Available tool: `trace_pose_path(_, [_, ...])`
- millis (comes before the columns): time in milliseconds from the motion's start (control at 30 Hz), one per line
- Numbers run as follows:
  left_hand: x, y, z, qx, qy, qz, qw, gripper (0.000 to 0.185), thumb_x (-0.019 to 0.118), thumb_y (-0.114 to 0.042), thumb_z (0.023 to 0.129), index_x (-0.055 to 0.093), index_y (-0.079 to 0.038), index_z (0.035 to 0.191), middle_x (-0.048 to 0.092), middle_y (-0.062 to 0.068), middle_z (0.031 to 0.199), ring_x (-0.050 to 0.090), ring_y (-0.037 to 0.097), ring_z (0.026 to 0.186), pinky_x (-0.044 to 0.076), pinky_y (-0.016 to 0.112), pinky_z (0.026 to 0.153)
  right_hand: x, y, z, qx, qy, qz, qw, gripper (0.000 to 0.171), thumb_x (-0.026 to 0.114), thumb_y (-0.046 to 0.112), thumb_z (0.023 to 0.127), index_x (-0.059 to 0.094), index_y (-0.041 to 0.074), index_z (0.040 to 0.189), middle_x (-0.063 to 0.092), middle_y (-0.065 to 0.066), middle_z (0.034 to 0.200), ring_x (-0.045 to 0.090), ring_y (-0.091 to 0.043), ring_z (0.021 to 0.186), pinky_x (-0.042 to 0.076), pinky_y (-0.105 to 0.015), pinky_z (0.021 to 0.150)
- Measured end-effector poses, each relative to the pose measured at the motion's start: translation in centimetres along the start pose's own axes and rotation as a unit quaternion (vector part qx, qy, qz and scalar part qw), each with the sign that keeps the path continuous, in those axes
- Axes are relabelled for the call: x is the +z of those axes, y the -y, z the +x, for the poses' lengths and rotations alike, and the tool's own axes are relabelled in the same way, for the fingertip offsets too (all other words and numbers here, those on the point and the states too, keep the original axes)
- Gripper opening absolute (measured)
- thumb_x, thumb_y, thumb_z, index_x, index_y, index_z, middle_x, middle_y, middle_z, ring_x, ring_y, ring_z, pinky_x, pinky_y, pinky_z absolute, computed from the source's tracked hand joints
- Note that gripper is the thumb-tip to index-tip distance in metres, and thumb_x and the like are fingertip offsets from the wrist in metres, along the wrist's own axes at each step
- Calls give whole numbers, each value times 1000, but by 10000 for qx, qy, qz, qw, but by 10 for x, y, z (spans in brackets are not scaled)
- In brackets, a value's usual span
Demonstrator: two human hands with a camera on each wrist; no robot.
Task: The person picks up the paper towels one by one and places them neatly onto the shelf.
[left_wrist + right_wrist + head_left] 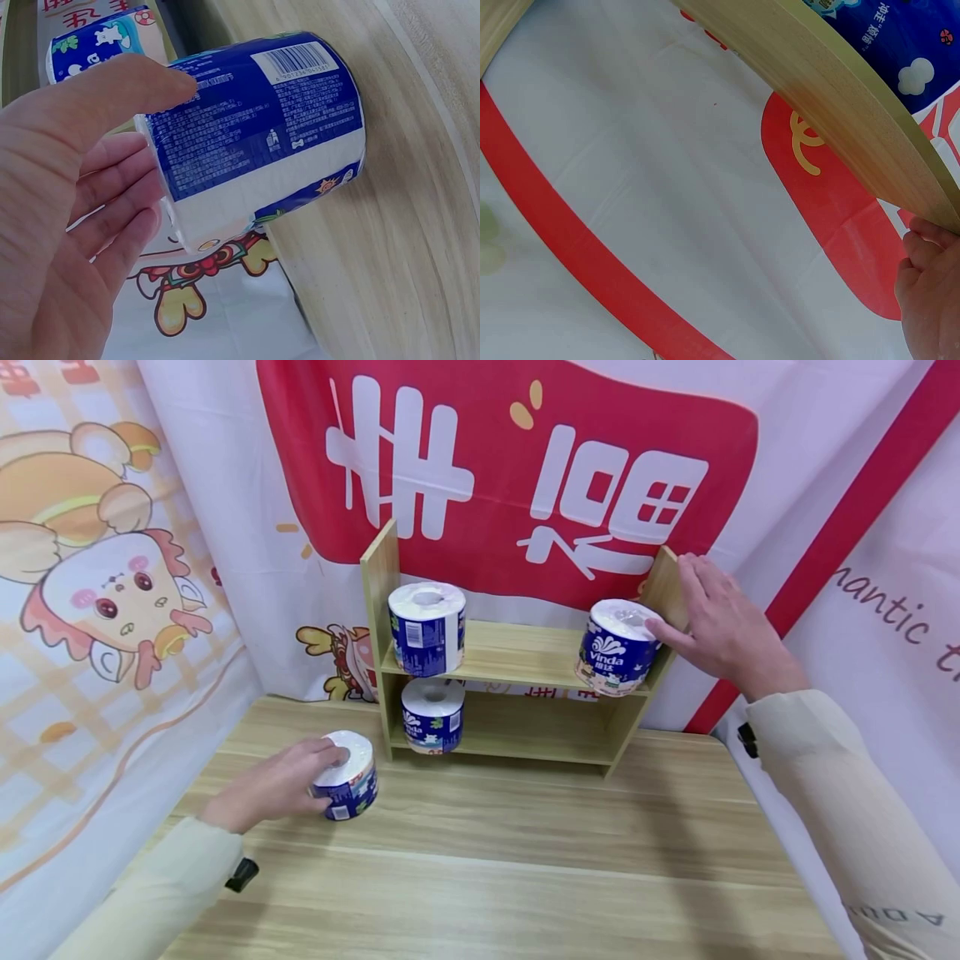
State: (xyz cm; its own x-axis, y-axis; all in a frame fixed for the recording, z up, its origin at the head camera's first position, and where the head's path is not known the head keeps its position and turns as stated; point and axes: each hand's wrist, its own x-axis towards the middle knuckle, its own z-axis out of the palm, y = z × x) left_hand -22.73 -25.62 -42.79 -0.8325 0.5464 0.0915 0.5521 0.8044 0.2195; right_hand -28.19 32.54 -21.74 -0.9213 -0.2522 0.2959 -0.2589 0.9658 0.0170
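Observation:
My left hand [279, 783] grips a blue-wrapped toilet roll [352, 792] at the left of the shelf. Its thumb presses the printed side, while the other fingers reach over the white end with the core hole. In the left wrist view this toilet roll [255, 124] shows its barcode. At the small wooden shelf [525, 727], my right hand [723, 622] holds the top of the right side panel [855, 112], fingers along the outside. The thumb reaches across to a toilet roll [617, 656] on the upper board's right end. Another toilet roll [426, 631] stands upper left, with one [432, 722] below it.
The shelf stands on a wood-grain table [480, 877], close to a printed cloth backdrop [525, 568]. More printed cloth [97, 693] hangs along the left side, and a white cloth with a red stripe [840, 527] bounds the right.

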Motion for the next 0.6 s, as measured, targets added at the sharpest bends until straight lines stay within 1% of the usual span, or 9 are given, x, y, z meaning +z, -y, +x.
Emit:
trace_pose_path(100, [2, 0, 2, -39, 10, 60, 10000, 65, 91, -16, 76, 66, 0, 134, 62, 31, 141, 60, 52, 130, 55, 64, 105, 0, 0, 0, 6, 11, -1, 10000, 108, 59, 63, 97, -2, 13, 171, 6, -21, 178, 12, -48, 162, 33, -79, 116])
trace_pose_path(233, [6, 0, 4, -25, -99, 138, 9999, 63, 92, -17, 76, 67, 0, 131, 64, 29, 137, 63, 49, 126, 57, 61, 103, 0, 0, 0, 19, 36, -13, 10000, 108, 59, 63, 97, -3, 13, 171, 5, -21, 178, 11, -48, 163, 33, -79, 116])
trace_pose_path(400, [11, 1, 6, 21, -280, 186, 9994, 59, 93, -16, 74, 69, 0, 125, 69, 23, 128, 66, 43, 118, 60, 57, 99, 0, 1, 0, 35, 53, -13, 10000, 108, 60, 62, 97, -2, 13, 171, 5, -21, 178, 12, -49, 162, 33, -79, 116])
trace_pose_path(600, [17, 3, 9, 13, -464, 261, 9986, 54, 94, -16, 72, 70, 0, 118, 71, 19, 119, 67, 38, 111, 61, 54, 95, 0, 2, 0, 76, 85, -14, 9999, 109, 59, 63, 97, -3, 13, 171, 4, -21, 178, 11, -48, 163, 32, -79, 117])
